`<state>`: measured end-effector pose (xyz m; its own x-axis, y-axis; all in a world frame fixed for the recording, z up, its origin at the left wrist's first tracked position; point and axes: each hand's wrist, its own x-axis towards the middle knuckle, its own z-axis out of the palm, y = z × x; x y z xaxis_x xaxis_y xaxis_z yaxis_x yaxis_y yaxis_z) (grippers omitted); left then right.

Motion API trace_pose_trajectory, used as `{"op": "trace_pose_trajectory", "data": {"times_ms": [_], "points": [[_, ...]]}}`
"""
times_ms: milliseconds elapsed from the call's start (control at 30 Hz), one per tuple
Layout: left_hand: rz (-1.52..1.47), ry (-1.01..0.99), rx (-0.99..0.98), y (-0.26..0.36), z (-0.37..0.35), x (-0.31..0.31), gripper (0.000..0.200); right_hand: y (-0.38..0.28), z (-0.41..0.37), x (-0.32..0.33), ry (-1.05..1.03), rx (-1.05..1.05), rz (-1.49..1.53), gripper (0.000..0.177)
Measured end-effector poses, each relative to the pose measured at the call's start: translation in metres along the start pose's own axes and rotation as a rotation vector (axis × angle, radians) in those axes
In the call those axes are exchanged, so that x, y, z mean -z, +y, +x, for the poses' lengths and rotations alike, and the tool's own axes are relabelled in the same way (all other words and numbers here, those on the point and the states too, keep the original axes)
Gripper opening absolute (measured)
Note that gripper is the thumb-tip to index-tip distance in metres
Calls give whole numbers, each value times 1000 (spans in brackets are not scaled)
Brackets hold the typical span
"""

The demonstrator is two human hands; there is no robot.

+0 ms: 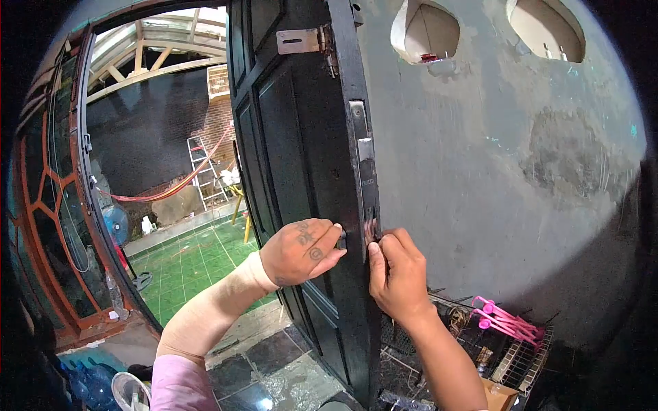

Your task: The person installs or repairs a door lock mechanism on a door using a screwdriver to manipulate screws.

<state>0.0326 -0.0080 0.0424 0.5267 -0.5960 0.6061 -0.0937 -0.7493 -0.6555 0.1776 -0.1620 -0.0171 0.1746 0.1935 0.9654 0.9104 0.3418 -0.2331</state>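
A dark panelled door (288,144) stands open, its edge turned toward me. A metal lock plate (365,175) runs down that edge. My left hand (301,252) is closed against the outer face of the door at lock height, fingers curled on something small there that I cannot make out. My right hand (396,272) pinches the lower part of the lock plate on the door edge, thumb and fingers together on it. A metal hasp (301,40) is fixed near the door's top.
A rough grey wall (493,157) with two arched niches (426,33) is at the right. Wire racks and pink plastic hangers (506,320) lie low at the right. Outside are green floor tiles (192,260), a ladder (204,171) and a fan (115,225).
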Motion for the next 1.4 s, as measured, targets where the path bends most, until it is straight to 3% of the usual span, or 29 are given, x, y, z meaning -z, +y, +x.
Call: {"op": "trace_pose_trajectory", "data": {"times_ms": [433,533,633,833,1067,1167,1400], "points": [[0,24,49,4,-4,-2,43,-2,-2,5,-41,-106,-34,26],[-9,53,64,5,-4,-1,42,-9,-2,0,119,-373,225,26],[-34,78,75,5,-6,-4,41,1,-7,-8,191,-76,82,24],[-56,133,50,0,-7,-12,42,0,-11,-4,143,119,-64,22],[-34,99,58,1,-8,-11,42,1,-7,1,118,189,-99,13],[-33,107,58,1,-9,-11,43,4,-5,6,-3,149,-191,15],[-28,130,53,1,-11,-11,43,-6,2,0,-9,-48,-156,23]]}}
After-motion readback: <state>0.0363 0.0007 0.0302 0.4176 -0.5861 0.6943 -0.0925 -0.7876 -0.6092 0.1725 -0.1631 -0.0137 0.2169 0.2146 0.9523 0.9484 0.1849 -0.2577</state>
